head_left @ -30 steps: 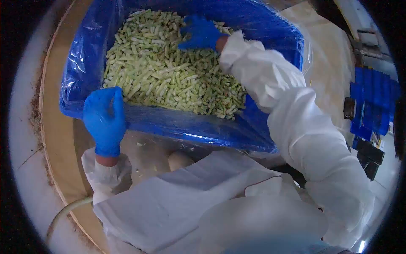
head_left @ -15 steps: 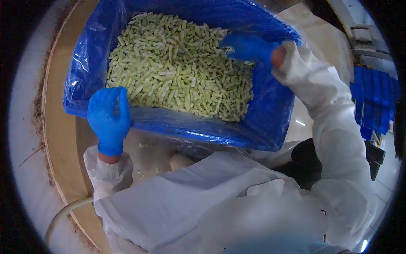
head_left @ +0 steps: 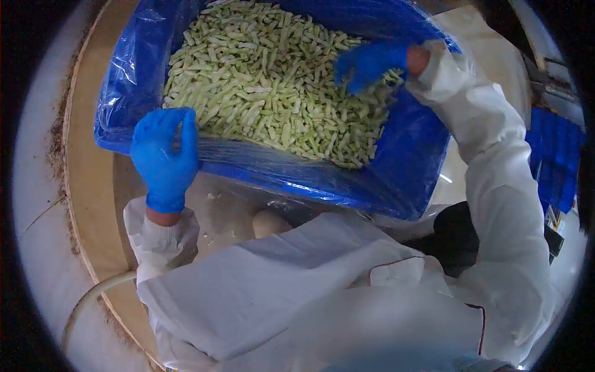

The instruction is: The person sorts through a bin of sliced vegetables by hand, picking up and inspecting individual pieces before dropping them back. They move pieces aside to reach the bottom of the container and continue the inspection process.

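Note:
A blue crate [head_left: 406, 180] lined with clear plastic film holds a heap of pale green cut vegetable pieces [head_left: 266, 80]. My left hand [head_left: 164, 152], in a blue glove, is closed at the crate's near left rim, its fingers curled over the edge with the film. My right hand [head_left: 372, 65], also gloved in blue, is over the right part of the heap. It is smeared by motion, so its fingers and anything in them cannot be made out.
Blue crates [head_left: 555, 158] are stacked at the right. A pale hose [head_left: 93, 294] curves along the lower left, near a tan curved edge [head_left: 90, 186]. Small scraps lie on the grey surface [head_left: 217, 214] below the crate.
My right hand has shifted slightly right and downward over the heap. My left hand remains at the rim, a little higher in view. The crate appears shifted up and to the right.

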`<control>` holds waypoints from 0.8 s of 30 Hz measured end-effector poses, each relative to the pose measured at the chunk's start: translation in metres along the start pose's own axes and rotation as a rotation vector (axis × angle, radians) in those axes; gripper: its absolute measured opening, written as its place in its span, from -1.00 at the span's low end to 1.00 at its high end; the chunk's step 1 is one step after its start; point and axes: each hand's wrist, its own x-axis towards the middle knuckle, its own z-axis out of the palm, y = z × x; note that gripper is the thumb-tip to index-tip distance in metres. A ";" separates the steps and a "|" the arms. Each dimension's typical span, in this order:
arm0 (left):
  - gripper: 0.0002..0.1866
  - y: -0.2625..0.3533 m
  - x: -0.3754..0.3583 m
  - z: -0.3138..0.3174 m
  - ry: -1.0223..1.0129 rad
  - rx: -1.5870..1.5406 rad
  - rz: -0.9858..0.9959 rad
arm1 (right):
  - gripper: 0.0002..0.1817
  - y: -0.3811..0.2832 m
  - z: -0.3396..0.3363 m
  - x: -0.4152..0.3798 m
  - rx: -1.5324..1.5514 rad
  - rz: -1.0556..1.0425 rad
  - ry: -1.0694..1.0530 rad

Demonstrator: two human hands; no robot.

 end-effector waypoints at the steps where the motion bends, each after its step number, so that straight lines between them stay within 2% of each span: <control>1: -0.91 0.002 0.000 0.000 -0.006 -0.005 -0.023 | -0.31 0.002 -0.011 0.015 -0.099 0.031 0.352; 2: -0.91 0.004 0.000 -0.001 -0.010 -0.007 -0.045 | -0.28 0.006 -0.023 0.036 -0.198 0.063 0.709; 4: -0.91 0.003 0.001 -0.002 -0.014 0.007 -0.045 | -0.19 0.006 -0.047 0.091 0.014 -0.032 1.144; 6: -0.91 0.001 0.001 0.000 -0.016 0.033 -0.006 | -0.11 0.003 -0.039 0.159 -0.128 0.044 1.422; 9: -0.91 -0.001 -0.001 0.003 -0.004 0.032 0.035 | -0.05 -0.038 -0.013 0.149 -0.007 0.057 1.250; 13: -0.92 0.002 0.002 0.002 0.021 0.004 0.006 | -0.15 -0.069 0.013 0.104 0.007 -0.020 0.787; 16: -0.93 -0.003 -0.003 0.002 0.009 0.042 0.047 | -0.28 -0.052 0.039 0.120 0.010 -0.220 0.943; 19: -0.93 -0.004 -0.004 0.002 0.002 0.034 0.029 | -0.42 -0.040 0.035 0.101 0.288 -0.379 1.169; 22: -0.93 -0.003 -0.002 0.002 0.013 0.033 0.030 | -0.51 0.004 0.032 0.092 -0.092 -0.086 1.325; 24: -0.92 -0.003 -0.002 0.003 0.028 0.037 0.045 | -0.55 -0.007 0.031 0.066 -0.039 0.010 0.987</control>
